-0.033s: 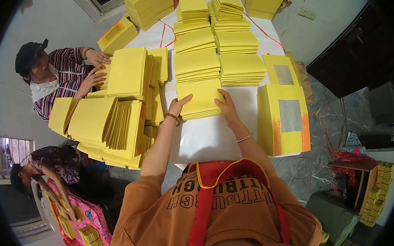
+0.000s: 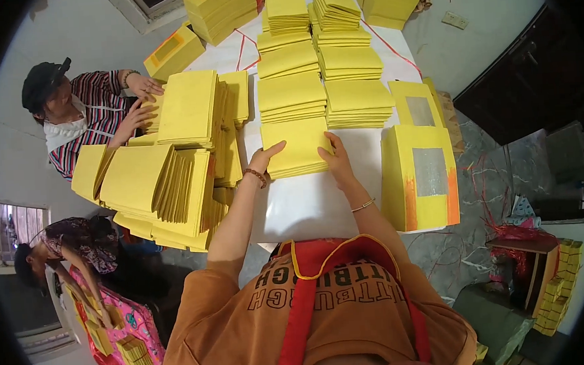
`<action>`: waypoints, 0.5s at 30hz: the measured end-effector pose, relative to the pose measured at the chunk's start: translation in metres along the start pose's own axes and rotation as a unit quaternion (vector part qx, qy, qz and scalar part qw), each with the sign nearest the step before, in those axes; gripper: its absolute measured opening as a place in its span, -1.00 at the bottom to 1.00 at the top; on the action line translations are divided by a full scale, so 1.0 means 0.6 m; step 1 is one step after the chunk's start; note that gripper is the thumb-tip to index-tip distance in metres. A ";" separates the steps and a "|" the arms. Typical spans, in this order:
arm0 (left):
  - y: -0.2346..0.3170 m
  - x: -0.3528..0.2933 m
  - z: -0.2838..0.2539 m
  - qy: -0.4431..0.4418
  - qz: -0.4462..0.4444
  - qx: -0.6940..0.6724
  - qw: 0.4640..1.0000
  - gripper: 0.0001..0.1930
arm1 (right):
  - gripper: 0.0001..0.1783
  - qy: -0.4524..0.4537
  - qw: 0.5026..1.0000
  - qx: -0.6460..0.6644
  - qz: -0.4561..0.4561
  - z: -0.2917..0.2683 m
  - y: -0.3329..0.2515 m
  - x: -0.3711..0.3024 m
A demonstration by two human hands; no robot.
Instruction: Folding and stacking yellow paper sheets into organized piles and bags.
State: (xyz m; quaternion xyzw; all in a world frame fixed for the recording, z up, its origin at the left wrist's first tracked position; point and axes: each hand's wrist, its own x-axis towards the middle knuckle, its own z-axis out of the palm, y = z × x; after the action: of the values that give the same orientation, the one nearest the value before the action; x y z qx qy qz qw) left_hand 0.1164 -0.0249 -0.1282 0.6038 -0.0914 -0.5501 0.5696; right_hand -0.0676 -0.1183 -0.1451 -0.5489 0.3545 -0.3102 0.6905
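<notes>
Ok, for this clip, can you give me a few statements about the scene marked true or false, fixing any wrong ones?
1. The left hand and right hand hold the same yellow stack. True.
2. The beaded bracelet is on the right wrist. False: it is on the left wrist.
3. The co-worker in the striped top wears a dark cap. True.
4. The tabletop below the held stack is pink. False: it is white.

Your left forearm (image 2: 236,216) and right forearm (image 2: 370,211) slant forward and inward, and your left hand (image 2: 262,160) and right hand (image 2: 337,161) face each other with a gap between, left thumb (image 2: 277,146) and right thumb (image 2: 324,154) pointing inward, the left fingers mostly hidden.
</notes>
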 end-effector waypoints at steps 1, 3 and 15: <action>-0.002 -0.005 -0.001 -0.065 -0.033 -0.068 0.995 -0.33 | -0.28 -0.015 0.998 0.052 0.010 -0.002 0.000 -0.004; 0.002 -0.032 0.007 -0.065 -0.008 -0.045 0.997 -0.38 | -0.17 0.008 0.997 0.038 0.065 -0.009 -0.010 -0.015; -0.071 -0.052 -0.041 -0.167 0.185 0.038 0.968 -0.22 | 0.28 -0.121 0.992 -0.024 -0.004 -0.059 -0.032 -0.064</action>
State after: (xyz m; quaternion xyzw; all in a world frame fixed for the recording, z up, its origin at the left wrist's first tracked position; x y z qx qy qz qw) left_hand 0.1016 0.0263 -0.1504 0.4973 -0.3160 -0.5243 0.6148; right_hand -0.1190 -0.1096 -0.1259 -0.6006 0.2733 -0.2353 0.7136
